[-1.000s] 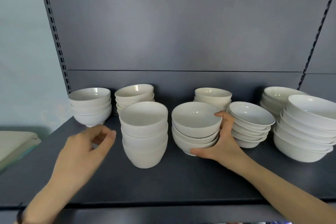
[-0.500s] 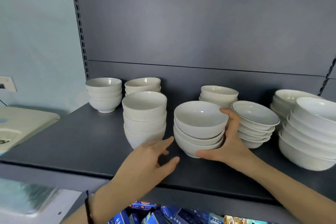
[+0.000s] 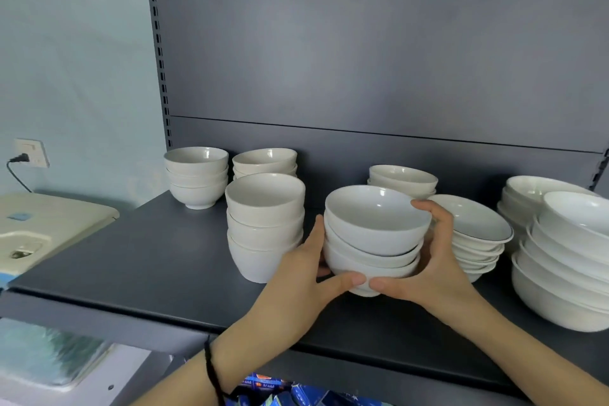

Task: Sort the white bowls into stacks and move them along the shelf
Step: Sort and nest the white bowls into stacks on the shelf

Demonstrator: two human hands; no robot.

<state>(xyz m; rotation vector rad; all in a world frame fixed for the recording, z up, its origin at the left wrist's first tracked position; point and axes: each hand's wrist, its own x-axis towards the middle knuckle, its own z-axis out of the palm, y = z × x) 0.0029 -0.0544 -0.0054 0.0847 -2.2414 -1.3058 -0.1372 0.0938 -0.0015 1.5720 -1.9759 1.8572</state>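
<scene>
A stack of three white bowls [image 3: 375,227] sits at the middle front of the dark shelf [image 3: 158,254]. My left hand [image 3: 306,277] cups its left side and my right hand [image 3: 431,260] wraps its right side, with both thumbs under the lowest bowl. Just left stands a taller stack of deep bowls [image 3: 265,224]. Behind it are two more stacks of deep bowls, one [image 3: 196,175] at the far left and one [image 3: 265,160] beside it. A low stack [image 3: 402,179] stands behind the held one.
Right of my hands lies a stack of shallow dishes [image 3: 478,234], and further right stacks of large bowls [image 3: 566,257]. A cream appliance [image 3: 43,227] stands left of the shelf below a wall socket [image 3: 31,152]. Blue packets [image 3: 263,386] show under the shelf.
My left hand came in from the shelf front and closed on the left side of the middle stack. My right hand stayed on the stack and slid its thumb underneath.
</scene>
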